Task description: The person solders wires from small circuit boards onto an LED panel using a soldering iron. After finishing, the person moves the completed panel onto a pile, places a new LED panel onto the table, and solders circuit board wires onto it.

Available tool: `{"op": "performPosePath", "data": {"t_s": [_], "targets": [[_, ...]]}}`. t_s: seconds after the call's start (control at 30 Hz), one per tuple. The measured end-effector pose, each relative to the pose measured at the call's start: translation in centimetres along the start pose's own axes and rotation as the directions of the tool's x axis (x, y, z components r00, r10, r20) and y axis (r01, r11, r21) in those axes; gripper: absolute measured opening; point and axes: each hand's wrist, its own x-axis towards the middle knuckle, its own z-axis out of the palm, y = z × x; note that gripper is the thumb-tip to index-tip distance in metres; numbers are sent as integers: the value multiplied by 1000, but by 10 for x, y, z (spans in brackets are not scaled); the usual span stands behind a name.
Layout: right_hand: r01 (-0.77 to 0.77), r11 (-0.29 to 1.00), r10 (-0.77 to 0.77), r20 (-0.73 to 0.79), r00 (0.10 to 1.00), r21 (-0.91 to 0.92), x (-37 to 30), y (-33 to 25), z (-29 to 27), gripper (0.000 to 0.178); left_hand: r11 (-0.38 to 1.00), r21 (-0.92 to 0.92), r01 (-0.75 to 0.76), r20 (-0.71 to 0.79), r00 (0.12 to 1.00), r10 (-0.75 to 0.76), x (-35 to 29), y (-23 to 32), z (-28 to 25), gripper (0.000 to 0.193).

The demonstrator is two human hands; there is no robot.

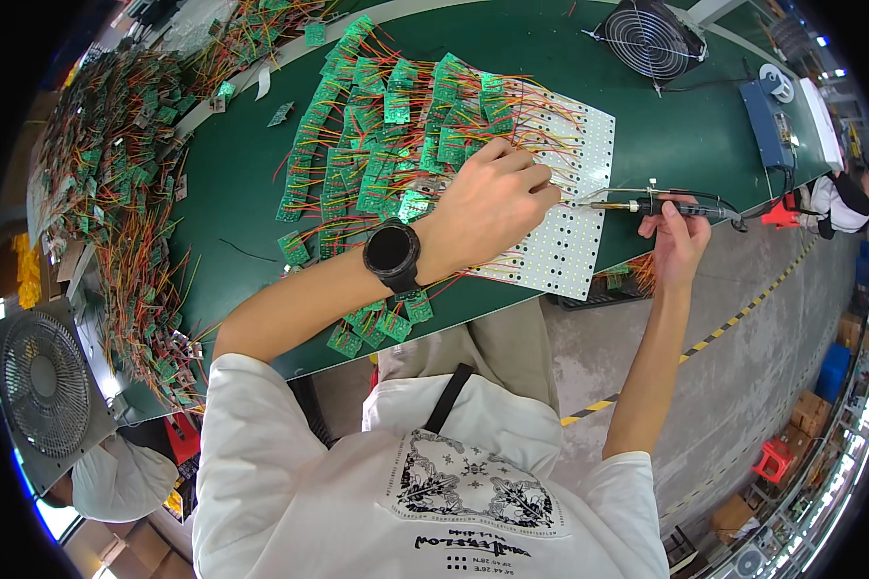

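Observation:
My right hand (676, 236) grips a soldering iron (700, 207) with a black handle and a thin feed tube along its top. Its tip points left, at the white LED panel (574, 232), a perforated-looking sheet with rows of small dots. Over the panel's left part is my left hand (502, 193), fingers bent and closed; what they pinch is hidden. Red and yellow wires (550, 121) run from the panel to rows of small green circuit boards (377, 183) on its left. A black watch sits on my left wrist.
The green table (246, 280) carries a large heap of wired circuit boards (126, 174) at left. A round fan (652, 43) stands at the far edge, and a blue box with a solder spool (772, 92) at far right. Another fan (43, 381) is lower left. Two other people are nearby.

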Motion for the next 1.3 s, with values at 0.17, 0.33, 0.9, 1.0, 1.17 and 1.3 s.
{"op": "performPosePath", "data": {"t_s": [0.17, 0.33, 0.9, 1.0, 1.17, 1.3], "targets": [[-60, 998, 62, -83, 995, 24, 1, 2, 4, 17, 997, -47, 59, 31, 998, -57, -2, 4, -10, 17], [-5, 1000, 4, -152, 988, -10, -2, 3, -6, 22, 978, -207, -6, -105, 994, -16, 5, 15, -67, 28], [-20, 997, 29, -114, 993, 80, 0, 8, -6, 24, 96, 447, 889, -550, 358, -755, -269, 54, -204, 10], [-13, 996, 21, -99, 995, 84, -1, 9, -8, 24, -2, 501, 866, -622, 358, -696, -282, 56, -222, 17], [-29, 997, 37, -106, 994, 78, 0, 7, -7, 24, -86, 428, 900, -695, 267, -668, -276, 35, -235, 39], [-34, 995, 44, -104, 994, 94, 1, 8, -6, 25, -183, 484, 856, -652, 213, -728, -270, 18, -238, 46]]}}
